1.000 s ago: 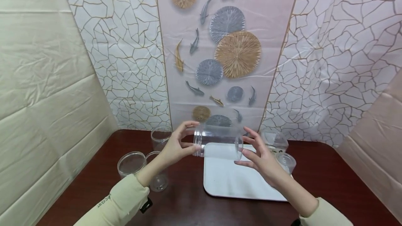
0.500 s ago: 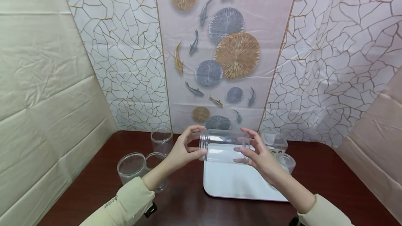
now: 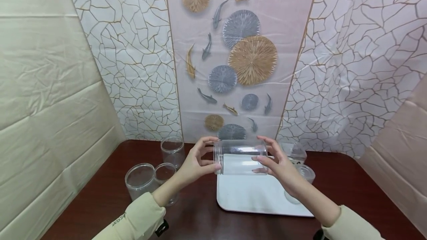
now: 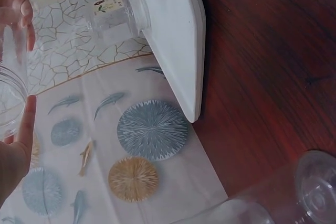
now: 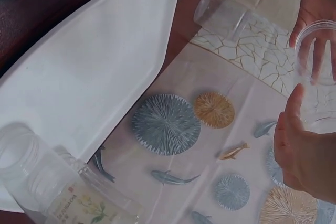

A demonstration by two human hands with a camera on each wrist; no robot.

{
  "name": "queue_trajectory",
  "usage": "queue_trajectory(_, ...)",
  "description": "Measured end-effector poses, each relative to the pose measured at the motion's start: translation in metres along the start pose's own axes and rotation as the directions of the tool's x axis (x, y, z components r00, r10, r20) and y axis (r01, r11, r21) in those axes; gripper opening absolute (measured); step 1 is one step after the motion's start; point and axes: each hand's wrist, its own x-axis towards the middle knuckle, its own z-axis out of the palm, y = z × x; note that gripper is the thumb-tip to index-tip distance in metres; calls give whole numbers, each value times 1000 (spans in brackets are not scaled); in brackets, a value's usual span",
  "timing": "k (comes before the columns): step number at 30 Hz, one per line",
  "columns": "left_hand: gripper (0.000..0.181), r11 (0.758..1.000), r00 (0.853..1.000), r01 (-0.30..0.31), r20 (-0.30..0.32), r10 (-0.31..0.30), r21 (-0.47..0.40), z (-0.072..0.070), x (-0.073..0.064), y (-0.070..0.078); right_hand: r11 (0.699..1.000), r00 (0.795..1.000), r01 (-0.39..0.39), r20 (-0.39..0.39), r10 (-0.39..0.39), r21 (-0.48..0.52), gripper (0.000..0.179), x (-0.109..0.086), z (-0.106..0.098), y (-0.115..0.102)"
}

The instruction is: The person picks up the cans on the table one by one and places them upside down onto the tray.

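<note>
A clear plastic jar (image 3: 237, 156) lies sideways in the air over the near-back part of the white tray (image 3: 247, 195). My left hand (image 3: 195, 162) grips its ridged, threaded mouth end, thumb in front and fingers behind. At the base end, my right hand (image 3: 281, 164) holds it with thumb and fingers around the wall. Part of the jar also shows in the right wrist view, where its round rim (image 5: 317, 24) is visible. No contents can be seen through its wall.
Left of the tray, three clear jars stand upright: a wide one (image 3: 138, 180), a narrower one (image 3: 165, 173) and a back one (image 3: 172, 149). At the tray's right side are more clear jars, one with a printed label (image 5: 84, 205). A patterned cloth (image 3: 230, 84) hangs behind the dark table.
Both hands have brought the jar slightly right and lower, and it now lies nearly level. The right hand's fingers have come further around the base end. Little moves in the last half second.
</note>
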Motion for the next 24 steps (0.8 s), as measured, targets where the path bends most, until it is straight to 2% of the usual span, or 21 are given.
queue_trajectory(5,66,1000,1000,-4,-2,4,-30,2,0,-2,995,999,-26,-21,24,-95,58,-1,-5,-1)
queue_trajectory(14,67,998,999,-32,8,33,-59,6,-2,-4,993,1000,-28,-5,27,-114,57,-3,-10,-5)
queue_trajectory(16,66,999,999,-39,4,39,-31,6,-3,-6,992,1000,-28,-17,26,-120,58,-3,-11,-6)
queue_trajectory(19,64,997,999,-34,-3,34,66,7,-6,-12,990,999,-16,-38,11,-143,59,-3,-12,-4)
queue_trajectory(22,64,986,1000,-18,10,17,166,9,-11,-21,986,999,0,-53,-9,-165,60,-5,-13,0)
queue_trajectory(24,64,980,1000,-1,24,-3,199,9,-13,-27,984,998,16,-55,-26,-178,60,-6,-13,2)
